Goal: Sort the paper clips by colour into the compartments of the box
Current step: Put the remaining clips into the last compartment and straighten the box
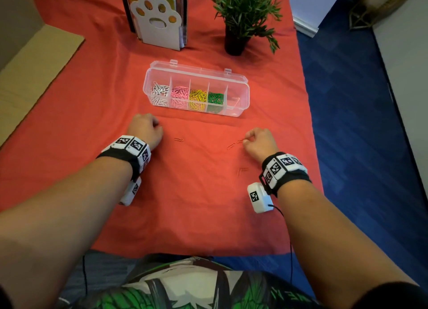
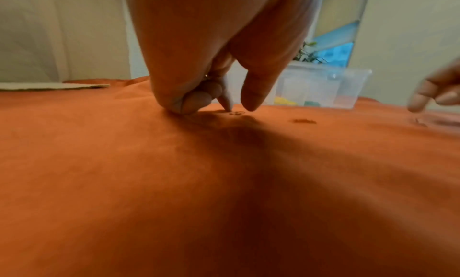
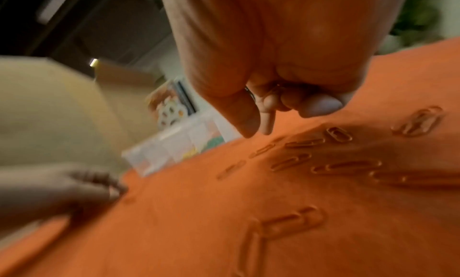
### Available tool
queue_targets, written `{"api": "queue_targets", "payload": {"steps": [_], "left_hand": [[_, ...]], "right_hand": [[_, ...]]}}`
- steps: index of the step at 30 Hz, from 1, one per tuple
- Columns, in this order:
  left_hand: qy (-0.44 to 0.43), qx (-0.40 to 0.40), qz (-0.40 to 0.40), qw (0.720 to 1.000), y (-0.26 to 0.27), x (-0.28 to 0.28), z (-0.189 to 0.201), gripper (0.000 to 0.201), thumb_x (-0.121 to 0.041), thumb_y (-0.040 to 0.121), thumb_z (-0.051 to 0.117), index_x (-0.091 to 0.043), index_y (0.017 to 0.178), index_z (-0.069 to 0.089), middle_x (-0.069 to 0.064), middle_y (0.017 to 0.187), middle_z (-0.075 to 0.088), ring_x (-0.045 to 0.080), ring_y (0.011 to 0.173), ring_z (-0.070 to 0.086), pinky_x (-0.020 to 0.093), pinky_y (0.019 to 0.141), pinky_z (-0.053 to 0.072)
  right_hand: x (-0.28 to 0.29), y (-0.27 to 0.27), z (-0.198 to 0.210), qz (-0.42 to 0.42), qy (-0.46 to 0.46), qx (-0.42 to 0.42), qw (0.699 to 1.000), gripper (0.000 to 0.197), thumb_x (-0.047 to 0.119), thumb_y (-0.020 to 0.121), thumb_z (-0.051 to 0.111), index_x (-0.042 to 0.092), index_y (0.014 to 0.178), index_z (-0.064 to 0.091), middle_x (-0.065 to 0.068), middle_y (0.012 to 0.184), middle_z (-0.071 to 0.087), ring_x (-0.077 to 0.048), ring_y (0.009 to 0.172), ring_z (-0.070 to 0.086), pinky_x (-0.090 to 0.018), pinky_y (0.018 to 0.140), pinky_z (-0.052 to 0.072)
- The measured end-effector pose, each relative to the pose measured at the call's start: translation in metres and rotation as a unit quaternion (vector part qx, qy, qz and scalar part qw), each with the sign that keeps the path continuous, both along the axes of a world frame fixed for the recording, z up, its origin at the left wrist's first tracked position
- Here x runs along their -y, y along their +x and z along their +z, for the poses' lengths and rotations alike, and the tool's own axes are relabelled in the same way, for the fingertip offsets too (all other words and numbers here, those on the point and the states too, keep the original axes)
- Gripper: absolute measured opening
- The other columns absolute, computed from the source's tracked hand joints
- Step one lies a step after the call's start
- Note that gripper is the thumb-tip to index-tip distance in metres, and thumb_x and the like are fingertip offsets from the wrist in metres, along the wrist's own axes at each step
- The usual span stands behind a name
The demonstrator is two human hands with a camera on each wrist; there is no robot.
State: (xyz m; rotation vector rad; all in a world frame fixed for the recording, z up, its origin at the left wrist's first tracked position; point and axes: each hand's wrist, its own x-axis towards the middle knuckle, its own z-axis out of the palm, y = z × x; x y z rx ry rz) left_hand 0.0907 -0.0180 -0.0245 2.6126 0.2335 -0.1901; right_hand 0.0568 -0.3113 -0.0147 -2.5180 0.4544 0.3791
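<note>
The clear compartment box (image 1: 240, 93) holds white, pink, yellow and green clips (image 1: 215, 98) in separate compartments, with a few orange ones in the right end. Orange paper clips (image 1: 178, 139) lie on the orange cloth. My left hand (image 2: 237, 108) rests curled on the cloth, thumb and forefinger tips either side of a small clip (image 2: 235, 113); a glint of wire shows among its curled fingers. My right hand (image 1: 245, 140) pinches an orange clip (image 1: 240, 141) on the cloth, and wire clips (image 3: 271, 91) sit in its curled fingers. Several more clips (image 3: 346, 166) lie beside it.
A white paw-shaped bookend (image 1: 159, 21) with books and a potted plant (image 1: 240, 14) stand behind the box. A cardboard sheet (image 1: 34, 72) lies at the left. The table's right edge (image 1: 310, 128) drops to blue floor. A clip pair (image 1: 242, 170) lies near my right wrist.
</note>
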Motion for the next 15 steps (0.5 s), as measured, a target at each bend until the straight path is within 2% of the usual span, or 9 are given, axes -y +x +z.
{"api": "queue_targets", "payload": {"steps": [2, 6, 9, 11, 12, 13, 14, 15], "left_hand": [[0.031, 0.015, -0.032, 0.999, -0.003, -0.001, -0.005, 0.024, -0.017, 0.082, 0.059, -0.003, 0.101, 0.063, 0.023, 0.107, 0.060, 0.037, 0.104, 0.054, 0.038, 0.092, 0.042], [0.033, 0.003, -0.041, 0.999, -0.010, 0.002, -0.007, 0.020, -0.016, 0.086, 0.055, -0.003, 0.099, 0.062, 0.023, 0.110, 0.055, 0.039, 0.102, 0.055, 0.041, 0.092, 0.044], [0.009, -0.019, -0.031, 0.999, -0.012, 0.007, -0.002, 0.024, -0.017, 0.091, 0.047, 0.001, 0.099, 0.060, 0.026, 0.107, 0.056, 0.040, 0.100, 0.055, 0.042, 0.089, 0.043], [-0.062, -0.056, 0.003, 0.996, -0.013, 0.012, 0.006, 0.023, -0.016, 0.092, 0.044, 0.000, 0.092, 0.060, 0.021, 0.094, 0.059, 0.034, 0.090, 0.056, 0.039, 0.081, 0.044], [-0.139, -0.094, 0.039, 0.985, -0.013, 0.015, 0.011, 0.022, -0.016, 0.091, 0.042, -0.004, 0.083, 0.059, 0.015, 0.081, 0.059, 0.029, 0.079, 0.054, 0.035, 0.071, 0.045], [-0.244, -0.138, 0.086, 0.956, -0.014, 0.018, 0.016, 0.024, -0.015, 0.089, 0.039, -0.009, 0.072, 0.055, 0.009, 0.069, 0.056, 0.025, 0.066, 0.051, 0.029, 0.058, 0.042], [-0.360, -0.176, 0.143, 0.905, -0.017, 0.022, 0.021, 0.025, -0.014, 0.086, 0.037, -0.012, 0.065, 0.050, 0.005, 0.058, 0.054, 0.022, 0.053, 0.048, 0.023, 0.049, 0.037], [-0.455, -0.196, 0.191, 0.847, -0.020, 0.026, 0.026, 0.024, -0.013, 0.083, 0.035, -0.014, 0.062, 0.046, 0.002, 0.051, 0.054, 0.017, 0.044, 0.046, 0.018, 0.044, 0.035]], "right_hand": [[-0.005, 0.003, -0.006, 0.056, -0.083, 0.004, 0.995, 0.025, 0.018, 0.082, 0.058, 0.010, 0.106, 0.059, -0.014, 0.114, 0.051, -0.031, 0.103, 0.054, -0.032, 0.097, 0.043], [-0.020, 0.000, -0.012, 0.128, -0.157, -0.004, 0.979, 0.029, 0.014, 0.084, 0.054, 0.005, 0.112, 0.051, -0.016, 0.119, 0.047, -0.036, 0.112, 0.047, -0.040, 0.095, 0.043], [-0.022, 0.002, -0.010, 0.124, -0.132, -0.027, 0.983, 0.027, 0.015, 0.088, 0.049, 0.003, 0.112, 0.051, -0.018, 0.119, 0.046, -0.037, 0.111, 0.048, -0.041, 0.095, 0.042], [-0.019, 0.007, -0.009, 0.086, -0.053, -0.030, 0.994, 0.013, 0.016, 0.091, 0.048, 0.008, 0.098, 0.054, -0.015, 0.109, 0.050, -0.029, 0.099, 0.050, -0.036, 0.090, 0.041], [-0.018, 0.008, -0.007, 0.056, 0.015, -0.030, 0.998, 0.008, 0.017, 0.091, 0.048, 0.013, 0.085, 0.051, -0.012, 0.097, 0.052, -0.024, 0.088, 0.049, -0.034, 0.081, 0.042], [-0.015, 0.008, -0.006, 0.013, 0.099, -0.029, 0.995, 0.017, 0.015, 0.091, 0.048, 0.017, 0.074, 0.047, -0.008, 0.083, 0.051, -0.020, 0.076, 0.046, -0.031, 0.069, 0.041], [-0.012, 0.006, -0.004, -0.043, 0.200, -0.031, 0.978, 0.024, 0.012, 0.092, 0.048, 0.019, 0.069, 0.043, -0.003, 0.072, 0.048, -0.016, 0.065, 0.042, -0.027, 0.057, 0.038], [-0.010, 0.002, -0.002, -0.101, 0.308, -0.036, 0.945, 0.027, 0.007, 0.093, 0.045, 0.019, 0.069, 0.042, -0.001, 0.067, 0.045, -0.011, 0.057, 0.037, -0.021, 0.047, 0.033]]}}
